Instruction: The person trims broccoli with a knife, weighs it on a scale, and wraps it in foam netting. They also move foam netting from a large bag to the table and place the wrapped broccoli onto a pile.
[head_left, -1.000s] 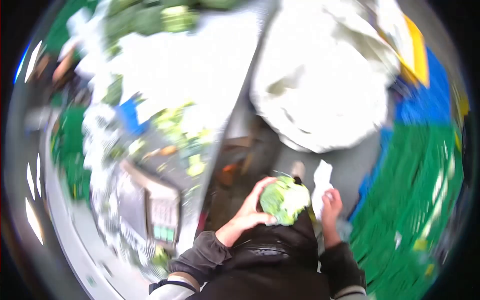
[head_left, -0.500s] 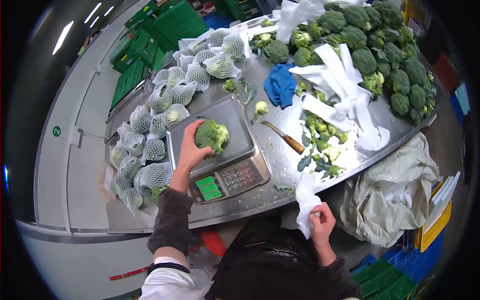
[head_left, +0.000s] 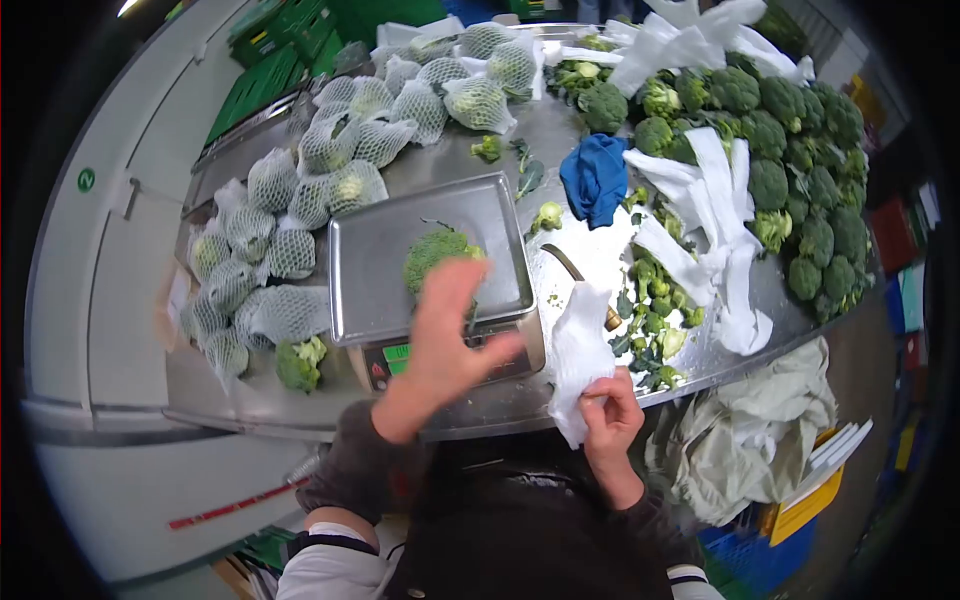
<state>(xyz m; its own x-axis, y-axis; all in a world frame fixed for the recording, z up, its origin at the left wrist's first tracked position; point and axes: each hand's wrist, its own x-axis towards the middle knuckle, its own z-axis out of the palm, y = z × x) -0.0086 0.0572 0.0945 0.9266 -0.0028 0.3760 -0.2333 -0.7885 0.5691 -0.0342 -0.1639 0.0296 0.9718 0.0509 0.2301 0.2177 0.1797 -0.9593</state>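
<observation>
A head of broccoli [head_left: 428, 258] lies on the steel pan [head_left: 368, 285] of a digital scale. My left hand [head_left: 445, 345], a little blurred, is in front of the broccoli with thumb and fingers apart and nothing held; it covers much of the keypad and part of the green display [head_left: 397, 358]. My right hand [head_left: 612, 418] pinches a white foam net sleeve [head_left: 583, 345], which hangs over the table's front edge. Behind the sleeve lies a curved knife [head_left: 562, 262], its wooden handle partly hidden.
Netted heads [head_left: 272, 180] are lined up left of the scale, with a bare broccoli [head_left: 299, 364] in front. A blue cloth [head_left: 595, 180], white sleeves [head_left: 735, 270], trimmings [head_left: 660, 300] and a broccoli pile [head_left: 815, 240] are to the right. A pale sack [head_left: 750, 430] hangs below.
My left hand has let go of the broccoli and drawn back toward me and right. The sleeve in my right hand has moved left, closer to the scale. The view has shifted.
</observation>
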